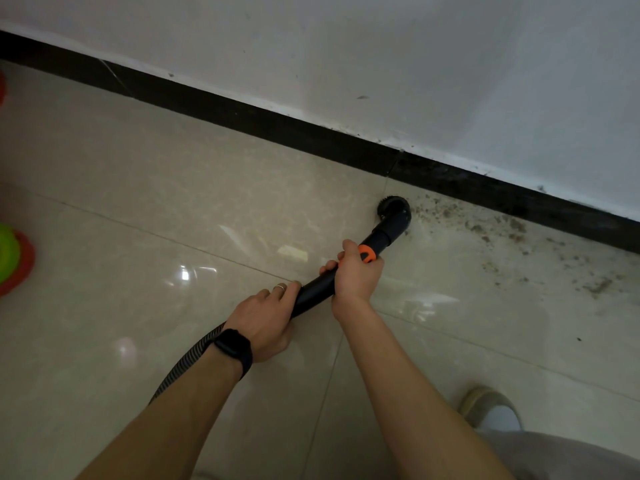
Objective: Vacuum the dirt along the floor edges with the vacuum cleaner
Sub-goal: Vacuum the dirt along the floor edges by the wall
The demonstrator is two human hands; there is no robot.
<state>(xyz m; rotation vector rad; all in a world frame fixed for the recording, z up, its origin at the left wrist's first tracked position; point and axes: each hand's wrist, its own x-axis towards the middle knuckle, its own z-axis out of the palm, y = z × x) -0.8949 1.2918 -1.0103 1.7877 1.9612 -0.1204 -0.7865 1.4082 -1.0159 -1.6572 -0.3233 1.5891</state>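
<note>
While our left hand point(264, 323) and right hand point(358, 276) both grip the black vacuum wand point(316, 289), its round brush nozzle point(394, 213) sits just beside scattered dirt point(512, 226) along the far edge of the floor point(173, 202).

The floor point(173, 188) was closed along its far edge by a black skirting board point(277, 128) beneath the wall point(415, 64). Open tile was left between that edge and the wand point(313, 291), which was gripped by the left hand point(266, 323) and the right hand point(358, 271). The dirt point(512, 226) along the far edge was fronted by the brush nozzle point(394, 211). A green and red object point(10, 258) was seen at the floor's left side, a shoe point(485, 403) at its near right.
</note>
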